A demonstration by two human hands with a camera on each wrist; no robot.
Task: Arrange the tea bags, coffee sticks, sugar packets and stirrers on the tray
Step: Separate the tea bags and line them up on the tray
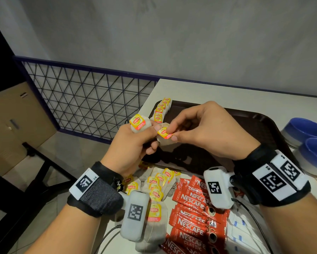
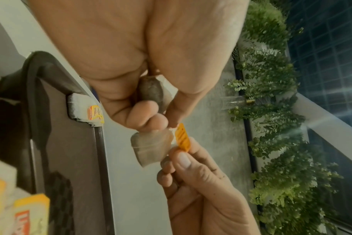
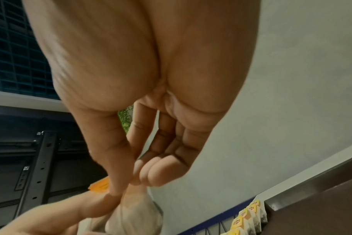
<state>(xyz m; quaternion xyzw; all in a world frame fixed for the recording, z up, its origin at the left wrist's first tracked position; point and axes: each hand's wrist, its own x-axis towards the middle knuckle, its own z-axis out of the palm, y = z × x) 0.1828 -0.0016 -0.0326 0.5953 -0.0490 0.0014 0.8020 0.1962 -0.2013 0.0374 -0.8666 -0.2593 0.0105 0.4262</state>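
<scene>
Two hands pinch one tea bag [image 1: 164, 137] above the tray [image 1: 253, 125].

Tea bags [image 1: 160, 110] overlap in a row at dark tray [image 1: 254, 125] far-left edge. Loose tea bag pile [image 1: 154, 187], red coffee sticks [image 1: 192, 217] off tray, nearer.

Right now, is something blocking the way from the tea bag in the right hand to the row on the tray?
Nothing visible does. The right hand pinches the tea bag just above the tray, near the row of tea bags along its left edge.
</scene>
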